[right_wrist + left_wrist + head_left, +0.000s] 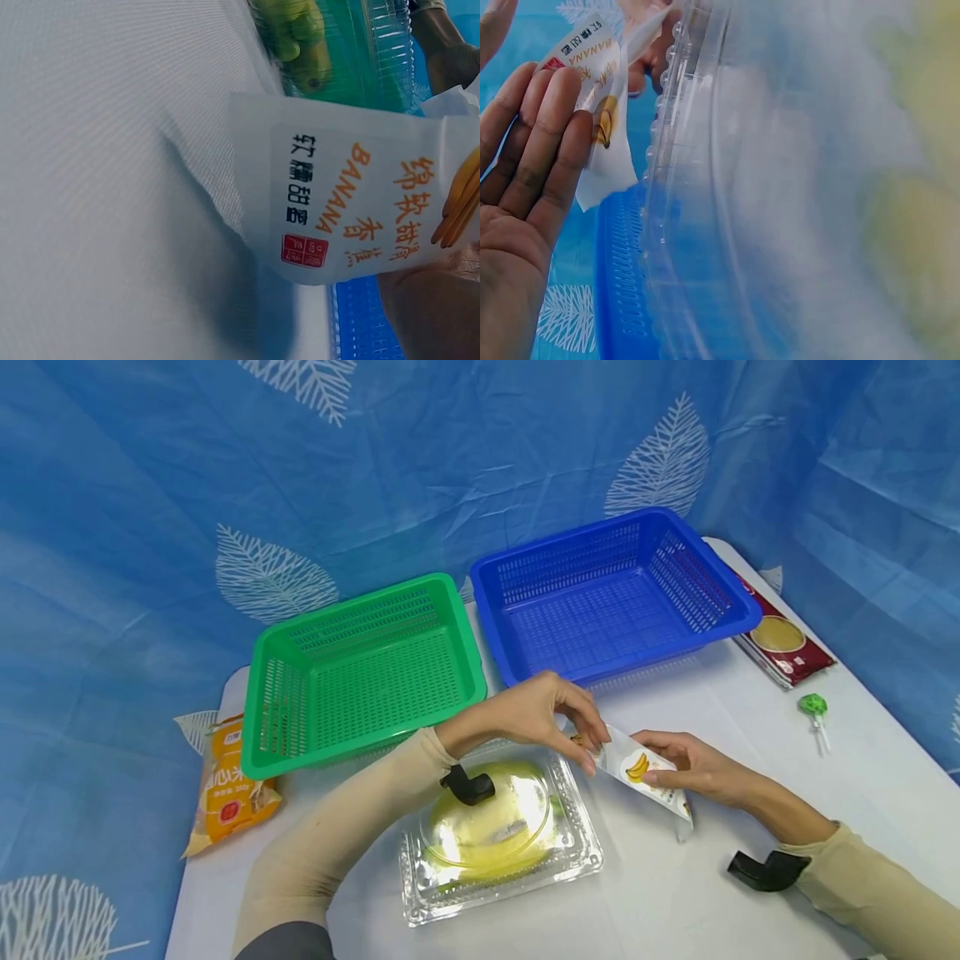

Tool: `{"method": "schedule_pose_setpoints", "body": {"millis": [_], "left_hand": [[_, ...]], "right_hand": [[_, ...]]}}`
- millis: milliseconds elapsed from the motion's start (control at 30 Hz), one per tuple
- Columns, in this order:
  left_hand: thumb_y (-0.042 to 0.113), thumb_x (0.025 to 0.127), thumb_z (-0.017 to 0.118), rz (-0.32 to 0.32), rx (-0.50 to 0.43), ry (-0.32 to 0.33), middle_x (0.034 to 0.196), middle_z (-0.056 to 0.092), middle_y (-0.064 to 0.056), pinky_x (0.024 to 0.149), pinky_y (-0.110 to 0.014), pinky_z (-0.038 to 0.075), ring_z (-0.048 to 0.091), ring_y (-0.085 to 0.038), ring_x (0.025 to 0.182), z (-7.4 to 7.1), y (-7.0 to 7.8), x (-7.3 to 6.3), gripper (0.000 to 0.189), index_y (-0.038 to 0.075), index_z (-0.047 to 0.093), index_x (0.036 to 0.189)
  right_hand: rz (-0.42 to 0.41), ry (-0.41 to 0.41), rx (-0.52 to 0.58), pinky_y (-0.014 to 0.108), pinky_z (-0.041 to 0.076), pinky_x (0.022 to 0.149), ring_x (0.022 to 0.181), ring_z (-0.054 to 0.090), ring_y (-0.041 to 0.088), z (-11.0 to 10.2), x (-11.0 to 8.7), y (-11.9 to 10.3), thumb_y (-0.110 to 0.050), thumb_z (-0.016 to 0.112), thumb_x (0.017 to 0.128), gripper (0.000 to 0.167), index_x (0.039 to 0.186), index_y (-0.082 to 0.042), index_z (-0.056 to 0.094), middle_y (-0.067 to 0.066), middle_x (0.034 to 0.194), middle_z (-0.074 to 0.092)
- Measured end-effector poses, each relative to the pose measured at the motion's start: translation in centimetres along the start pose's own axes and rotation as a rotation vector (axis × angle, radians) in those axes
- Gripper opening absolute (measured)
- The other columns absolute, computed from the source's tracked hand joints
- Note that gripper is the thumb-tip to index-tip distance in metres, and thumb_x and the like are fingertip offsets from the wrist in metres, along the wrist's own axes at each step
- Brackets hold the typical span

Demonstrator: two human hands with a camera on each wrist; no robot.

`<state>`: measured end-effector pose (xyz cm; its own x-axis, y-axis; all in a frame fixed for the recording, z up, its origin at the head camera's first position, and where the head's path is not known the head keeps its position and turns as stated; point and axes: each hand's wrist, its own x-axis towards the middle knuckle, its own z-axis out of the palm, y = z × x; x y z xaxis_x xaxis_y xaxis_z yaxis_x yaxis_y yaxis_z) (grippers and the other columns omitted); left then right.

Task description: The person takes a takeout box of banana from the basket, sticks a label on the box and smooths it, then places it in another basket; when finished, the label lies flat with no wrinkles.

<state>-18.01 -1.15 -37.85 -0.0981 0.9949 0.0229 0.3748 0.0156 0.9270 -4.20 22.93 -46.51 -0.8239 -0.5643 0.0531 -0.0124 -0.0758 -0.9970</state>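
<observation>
A white paper bag (637, 768) printed with bananas and the word BANANA is held slanted above the white table. My right hand (697, 768) pinches its side between thumb and fingers. At the bag's other end is my left hand (536, 710), its fingertips over the paper. In the left wrist view the fingers of that hand (536, 142) look nearly straight, with the thumb apart from them. Lettering on the bag (337, 195) faces the right wrist camera. Below the left forearm lies a clear plastic box (495, 835) with yellow-green fruit inside; its exact kind is unclear through the lid.
A green basket (468, 660) stands at the back left and a blue basket (487, 602) at the back right. An orange snack packet (232, 785) lies at the left edge. On the right are a dark red packet (780, 639) and a green lollipop (813, 703).
</observation>
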Motion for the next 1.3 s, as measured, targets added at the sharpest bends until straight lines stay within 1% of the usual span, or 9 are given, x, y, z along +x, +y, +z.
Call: {"method": "schedule_pose_setpoints", "body": {"millis": [200,400,533,733,867,967,1033,1167,1300], "left_hand": [[-0.002,0.071,0.085,0.061,-0.1,0.072,0.096,0.071,-0.017,0.084,-0.041,0.059,0.071,-0.018,0.083,-0.5,0.2,-1.7,0.03,-0.008,0.073,0.098],[-0.012,0.069,0.082,0.166,-0.161,0.165,0.094,0.068,-0.025,0.08,-0.05,0.058,0.069,-0.026,0.082,-1.8,0.8,-4.8,0.031,-0.014,0.07,0.097],[-0.006,0.071,0.083,0.233,-0.2,0.222,0.093,0.065,-0.03,0.079,-0.046,0.058,0.068,-0.025,0.083,-2.5,1.0,-7.0,0.034,-0.02,0.066,0.097],[0.013,0.076,0.084,0.323,-0.191,0.241,0.096,0.07,-0.013,0.078,-0.039,0.059,0.067,-0.02,0.084,-3.5,0.6,-11.6,0.047,-0.024,0.061,0.095],[0.012,0.077,0.083,0.326,-0.165,0.224,0.097,0.069,-0.008,0.08,-0.037,0.058,0.066,-0.023,0.085,-4.2,0.6,-14.8,0.041,-0.017,0.065,0.099],[0.009,0.078,0.082,0.327,-0.167,0.19,0.095,0.067,-0.015,0.08,-0.037,0.058,0.065,-0.024,0.086,-4.6,0.8,-16.6,0.034,-0.011,0.068,0.102],[0.006,0.078,0.081,0.324,-0.161,0.164,0.094,0.066,-0.018,0.078,-0.037,0.058,0.065,-0.024,0.086,-4.8,0.9,-17.4,0.033,-0.008,0.069,0.104],[0.002,0.077,0.081,0.279,-0.128,0.116,0.095,0.065,-0.019,0.075,-0.039,0.058,0.065,-0.023,0.086,-4.9,1.0,-18.4,0.032,-0.008,0.068,0.104],[0.002,0.075,0.082,0.221,-0.08,0.11,0.093,0.066,-0.018,0.076,-0.038,0.058,0.065,-0.023,0.084,-4.8,1.2,-18.7,0.032,-0.01,0.068,0.101]], "right_hand": [[-0.004,0.01,-0.009,0.022,0.054,0.073,0.091,0.062,0.003,0.1,-0.2,0.0,0.011,0.045,0.094,0.053,0.133,-0.025,0.055,-0.008,0.112,0.066],[0.023,0.078,-0.069,0.019,0.053,0.078,0.096,0.061,0.002,0.1,-0.9,-0.2,0.009,0.046,0.095,0.055,0.132,-0.031,0.054,-0.012,0.118,0.065],[0.057,0.125,-0.096,0.018,0.053,0.078,0.095,0.06,0.001,0.0,-1.3,-0.4,0.008,0.047,0.096,0.054,0.131,-0.032,0.053,-0.013,0.118,0.065],[0.152,0.241,-0.24,0.014,0.05,0.083,0.106,0.057,-0.003,0.0,-1.4,-0.1,-0.002,0.051,0.099,0.044,0.142,-0.011,0.046,-0.019,0.127,0.058],[0.275,0.337,-0.415,0.009,0.043,0.089,0.134,0.046,0.019,0.0,-1.3,-0.2,-0.015,0.056,0.1,0.053,0.15,-0.014,0.037,-0.005,0.15,0.044],[0.303,0.367,-0.467,0.016,0.044,0.092,0.137,0.037,0.038,0.0,-1.1,-0.3,-0.018,0.056,0.101,0.056,0.152,-0.018,0.034,0.007,0.157,0.034],[0.3,0.374,-0.477,0.021,0.049,0.088,0.133,0.042,0.032,0.0,-0.8,-0.3,-0.019,0.056,0.101,0.055,0.152,-0.017,0.035,0.001,0.154,0.037],[0.254,0.363,-0.508,0.023,0.049,0.079,0.103,0.058,0.01,0.0,-0.4,0.0,-0.019,0.058,0.1,0.051,0.148,-0.013,0.042,-0.008,0.126,0.054],[0.228,0.376,-0.572,0.008,0.039,0.086,0.109,0.048,-0.013,0.1,-0.1,0.2,-0.019,0.06,0.098,0.045,0.142,-0.01,0.05,-0.01,0.13,0.053]]}}
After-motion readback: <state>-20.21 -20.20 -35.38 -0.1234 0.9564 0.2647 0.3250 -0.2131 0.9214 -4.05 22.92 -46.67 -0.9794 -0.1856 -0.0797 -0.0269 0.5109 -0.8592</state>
